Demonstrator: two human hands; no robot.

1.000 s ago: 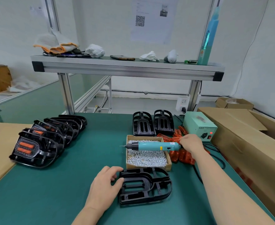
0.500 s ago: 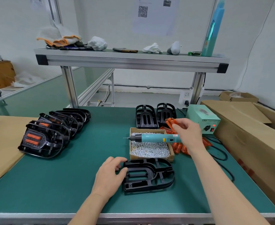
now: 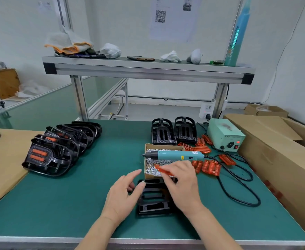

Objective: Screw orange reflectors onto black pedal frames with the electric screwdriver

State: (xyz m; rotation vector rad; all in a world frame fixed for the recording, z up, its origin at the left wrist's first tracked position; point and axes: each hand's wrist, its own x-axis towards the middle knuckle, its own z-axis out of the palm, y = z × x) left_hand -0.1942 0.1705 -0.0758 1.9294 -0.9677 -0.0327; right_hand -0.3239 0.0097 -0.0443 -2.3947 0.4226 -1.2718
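A black pedal frame (image 3: pixel 152 201) lies flat on the green table near the front edge. My left hand (image 3: pixel 123 194) rests against its left side with relaxed fingers, index finger raised. My right hand (image 3: pixel 181 184) hovers over the frame's right part and pinches an orange reflector (image 3: pixel 161 169) that points up and left. The teal electric screwdriver (image 3: pixel 175 155) lies across a cardboard box of screws (image 3: pixel 150 167), tip to the left, untouched. Loose orange reflectors (image 3: pixel 210 167) lie right of the box.
Finished pedals with orange reflectors (image 3: pixel 47 156) stand in a row at left. Two bare black frames (image 3: pixel 174 131) stand behind the screw box. A green power unit (image 3: pixel 224 135) and its black cable (image 3: pixel 238 186) sit at right, beside large cardboard cartons (image 3: pixel 278 156). A shelf (image 3: pixel 148 69) spans overhead.
My right hand came from the reflector pile down and left to the frame, carrying one orange reflector. My left hand shifted slightly and lifted its index finger. The view tilted downward.
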